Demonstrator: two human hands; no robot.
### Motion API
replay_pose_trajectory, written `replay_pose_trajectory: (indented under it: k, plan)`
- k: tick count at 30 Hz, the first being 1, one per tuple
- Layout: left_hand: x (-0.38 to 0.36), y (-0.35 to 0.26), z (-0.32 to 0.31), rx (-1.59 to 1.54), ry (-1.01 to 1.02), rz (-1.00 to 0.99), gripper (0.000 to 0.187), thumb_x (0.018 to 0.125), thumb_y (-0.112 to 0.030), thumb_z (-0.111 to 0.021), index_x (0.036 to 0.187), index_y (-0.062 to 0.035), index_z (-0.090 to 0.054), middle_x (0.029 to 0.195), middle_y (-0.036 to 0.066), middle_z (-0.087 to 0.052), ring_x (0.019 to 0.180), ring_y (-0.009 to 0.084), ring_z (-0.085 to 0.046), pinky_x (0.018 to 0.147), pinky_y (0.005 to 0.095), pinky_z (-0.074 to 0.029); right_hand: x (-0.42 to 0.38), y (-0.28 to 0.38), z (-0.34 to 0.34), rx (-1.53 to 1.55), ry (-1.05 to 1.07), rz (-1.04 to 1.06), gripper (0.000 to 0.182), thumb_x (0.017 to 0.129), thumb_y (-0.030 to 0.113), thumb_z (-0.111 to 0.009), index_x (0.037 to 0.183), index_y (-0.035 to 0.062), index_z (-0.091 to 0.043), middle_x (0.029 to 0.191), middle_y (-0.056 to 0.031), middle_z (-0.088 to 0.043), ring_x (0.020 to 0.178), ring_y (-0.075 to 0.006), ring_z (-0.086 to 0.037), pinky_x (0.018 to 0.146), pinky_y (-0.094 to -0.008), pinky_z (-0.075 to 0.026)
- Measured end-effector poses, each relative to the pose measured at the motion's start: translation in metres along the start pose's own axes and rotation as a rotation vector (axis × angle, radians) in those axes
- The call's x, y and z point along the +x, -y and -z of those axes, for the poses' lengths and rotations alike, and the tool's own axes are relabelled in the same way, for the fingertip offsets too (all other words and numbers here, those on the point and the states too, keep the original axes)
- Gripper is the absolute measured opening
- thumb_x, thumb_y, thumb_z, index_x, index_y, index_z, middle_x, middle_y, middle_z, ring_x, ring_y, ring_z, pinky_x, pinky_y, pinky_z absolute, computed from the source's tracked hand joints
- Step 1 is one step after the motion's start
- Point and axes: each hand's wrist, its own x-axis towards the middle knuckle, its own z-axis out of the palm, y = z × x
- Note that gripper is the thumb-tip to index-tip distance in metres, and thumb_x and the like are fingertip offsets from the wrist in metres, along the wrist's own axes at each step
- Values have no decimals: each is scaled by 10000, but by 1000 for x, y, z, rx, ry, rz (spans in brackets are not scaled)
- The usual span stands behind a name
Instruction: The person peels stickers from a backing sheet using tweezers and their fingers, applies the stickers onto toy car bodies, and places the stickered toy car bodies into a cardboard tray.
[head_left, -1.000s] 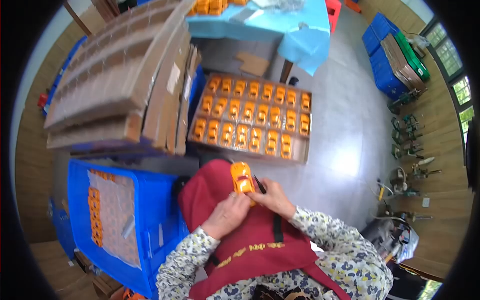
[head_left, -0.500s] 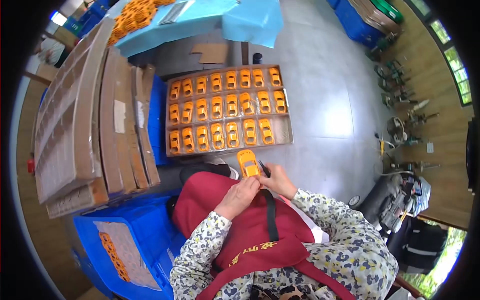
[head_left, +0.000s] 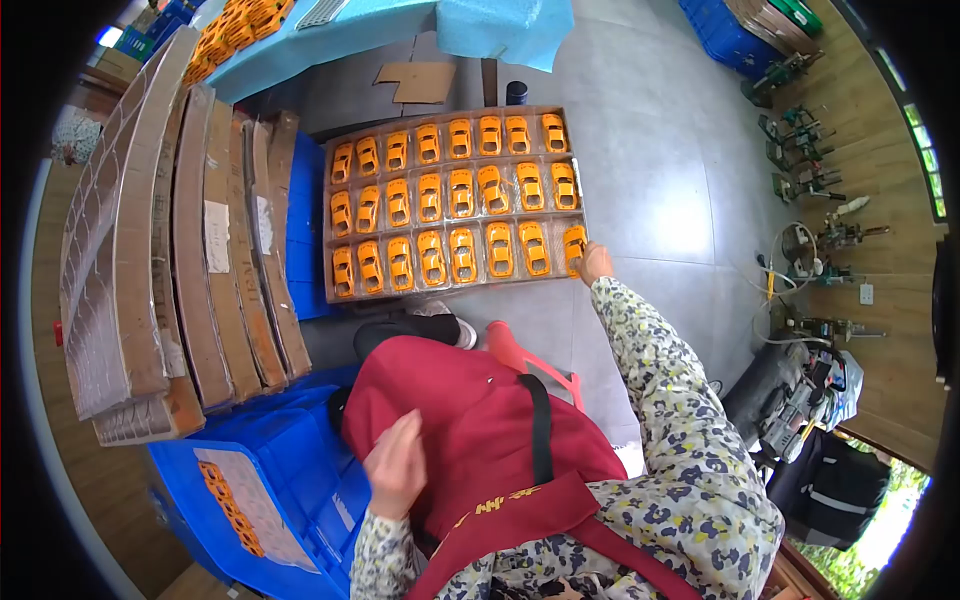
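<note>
My right hand reaches to the lower right corner of the divided tray and holds an orange toy car body in the end compartment. Its fingertips are partly hidden, and no dark tool can be made out there. Three rows of similar orange car bodies fill the compartments to the left and behind. My left hand is raised over the red apron, slightly blurred, with its fingers extended and nothing visible in it.
Stacked cardboard trays stand left of the car tray. Below them is a blue crate. A blue-covered table bears orange parts at the back. A red stool shows by my legs, and metal tools line the right wall.
My right hand has moved forward and right from my lap to the tray corner with the car body. My left hand has let go of it and drawn back left.
</note>
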Motion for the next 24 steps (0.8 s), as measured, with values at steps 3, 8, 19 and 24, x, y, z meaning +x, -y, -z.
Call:
replay_pose_trajectory:
  k: [3,8,19,24]
  plan:
    - [-51,7,40,153,-132,173,248,825,69,-550,1058,31,-626,995,171,-658,828,281,-646,727,336,-521,19,-2,-13,-68,29,-25,322,729,193,-723,927,-43,-627,900,-264,-652,865,-422,-633,763,-459,-527]
    - [-125,23,98,276,-424,515,211,897,36,-502,1074,31,-617,986,127,-646,747,159,-602,663,269,-488,41,-31,-47,-61,47,2,267,736,127,-683,950,-26,-638,907,-267,-646,887,-429,-625,791,-474,-511]
    - [-269,156,197,-430,-1333,1274,138,857,-146,-561,953,-56,-602,770,29,-580,598,108,-512,479,257,-409,-18,-86,-67,19,231,120,356,847,367,-573,749,38,-666,547,-81,-624,508,-202,-620,543,-388,-492]
    - [-285,210,191,-611,-1243,1519,145,844,-149,-566,955,-58,-581,812,72,-584,637,163,-532,486,319,-418,-82,-55,-46,248,313,-37,270,836,244,-588,737,-3,-635,551,-80,-607,417,-149,-546,375,-299,-396]
